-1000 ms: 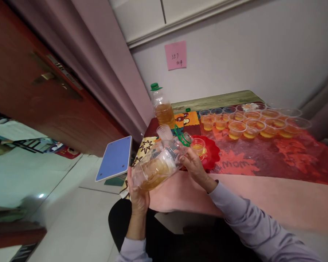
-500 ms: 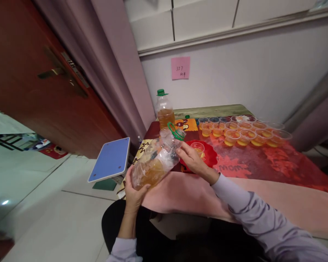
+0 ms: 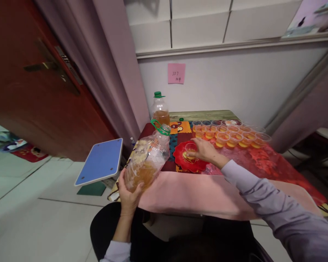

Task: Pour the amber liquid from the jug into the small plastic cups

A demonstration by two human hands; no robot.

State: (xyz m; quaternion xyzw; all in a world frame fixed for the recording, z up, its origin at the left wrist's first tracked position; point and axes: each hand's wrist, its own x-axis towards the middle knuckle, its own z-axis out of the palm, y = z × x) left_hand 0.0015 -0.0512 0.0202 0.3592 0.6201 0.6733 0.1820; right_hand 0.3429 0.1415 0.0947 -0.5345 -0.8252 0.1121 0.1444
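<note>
1. Your left hand (image 3: 129, 194) has its grip wrapped around the base of the open clear plastic bottle (image 3: 146, 165), at your 11 o'clock. The bottle leans, its mouth towards 1 o'clock, with a green carry ring (image 3: 164, 131) around its neck and amber liquid in its lower part.
2. Your right hand (image 3: 206, 150) is over the red scalloped plate (image 3: 179, 163) at 12 o'clock, with fingers and thumb at the clear plastic cup (image 3: 188, 147) on it. You cannot tell whether that grip has closed on the cup, which is partly hidden by your fingers.
3. At 1 o'clock, rows of clear plastic cups (image 3: 222, 139) stand close together on the worktop (image 3: 207, 115); the nearer ones hold yellow-orange contents.
4. Beyond the tilted bottle, between 11 and 12 o'clock, a green-capped bottle (image 3: 161, 117) stands upright, part-filled with amber liquid. A loose green cap (image 3: 181, 119) lies near the worktop's far edge at 12 o'clock.
5. A pink cloth (image 3: 180, 189) covers the worktop's near side, and a blue panel (image 3: 100, 161) with a pale edge sits at 10 o'clock, beside the worktop.
</note>
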